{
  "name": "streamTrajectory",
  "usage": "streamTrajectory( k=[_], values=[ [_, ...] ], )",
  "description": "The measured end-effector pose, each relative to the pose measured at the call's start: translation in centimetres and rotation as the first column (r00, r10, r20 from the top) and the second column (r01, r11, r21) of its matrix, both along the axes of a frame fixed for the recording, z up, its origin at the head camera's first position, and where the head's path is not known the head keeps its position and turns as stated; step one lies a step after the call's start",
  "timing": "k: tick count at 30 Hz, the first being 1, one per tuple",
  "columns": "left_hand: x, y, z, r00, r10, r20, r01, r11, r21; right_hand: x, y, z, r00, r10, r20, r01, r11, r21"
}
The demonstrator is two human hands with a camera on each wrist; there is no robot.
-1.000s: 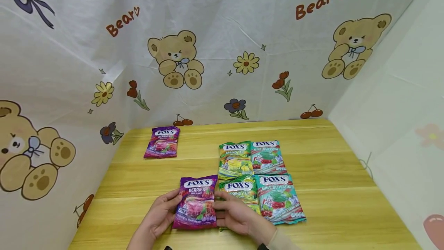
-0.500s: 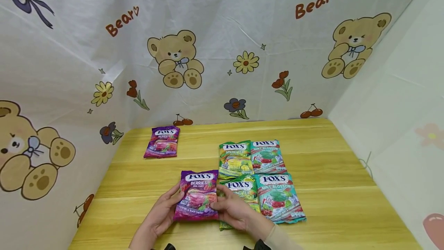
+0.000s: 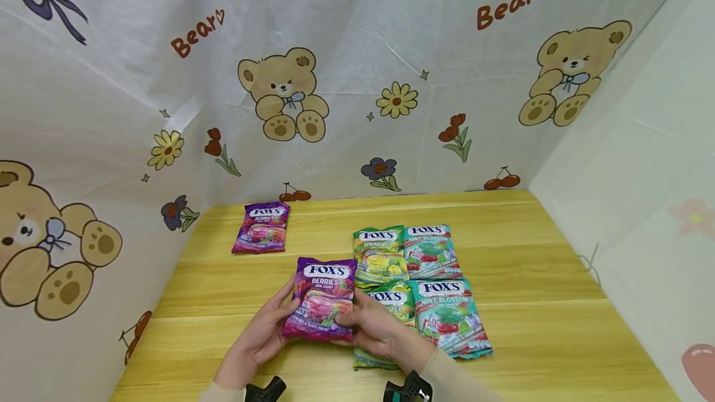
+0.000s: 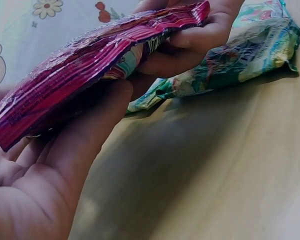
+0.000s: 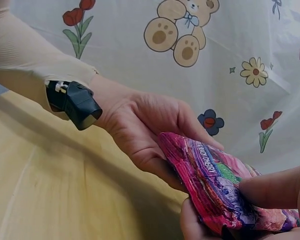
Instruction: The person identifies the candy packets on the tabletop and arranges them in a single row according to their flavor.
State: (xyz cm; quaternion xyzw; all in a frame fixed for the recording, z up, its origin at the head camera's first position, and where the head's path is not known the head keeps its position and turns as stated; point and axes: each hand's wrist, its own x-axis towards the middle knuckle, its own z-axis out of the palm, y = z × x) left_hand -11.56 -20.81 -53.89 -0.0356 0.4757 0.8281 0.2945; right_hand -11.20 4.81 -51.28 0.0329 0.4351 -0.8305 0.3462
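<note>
A purple bag of FOX'S Berries candy is held up between both hands, its face tilted toward the head camera. My left hand grips its left side, thumb on the front edge. On the right side, my right hand pinches the bag with its thumb pressed on the front and fingers behind. In the left wrist view the crimped bottom edge of the candy bag hangs above the table, a shadow beneath it. The right wrist view shows my left hand supporting the bag from below.
A second purple Berries bag lies at the back left of the wooden table. Right of the hands lie green Spring Tea bags and teal Mint Blossom bags in two columns. A bear-print sheet walls the back.
Both hands have lifted the purple candy bag upward and slightly right, and it now overlaps the edge of the green bags. The bags lying on the table have not moved.
</note>
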Motion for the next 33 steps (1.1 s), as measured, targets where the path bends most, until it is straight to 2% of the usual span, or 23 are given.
streamTrajectory(
  k=[5,22,27,33],
  values=[
    [-0.8,-0.2,0.3,1.000,-0.006,-0.016,0.007,1.000,0.013,-1.0,-0.3,0.1,0.999,-0.015,-0.030,0.016,1.000,0.020],
    [-4.6,-1.0,0.9,1.000,0.025,-0.006,-0.024,0.994,0.105,-5.2,-1.4,0.7,1.000,-0.028,-0.001,0.028,0.999,0.033],
    [-6.1,-1.1,1.1,0.999,0.047,-0.010,-0.046,0.996,0.080,-6.5,-2.0,0.7,0.999,-0.053,0.010,0.052,0.998,0.033],
    [-7.5,-1.1,1.1,0.995,0.101,-0.001,-0.101,0.994,0.035,-7.8,-2.5,0.4,0.996,-0.080,0.031,0.079,0.997,0.023]
  ],
)
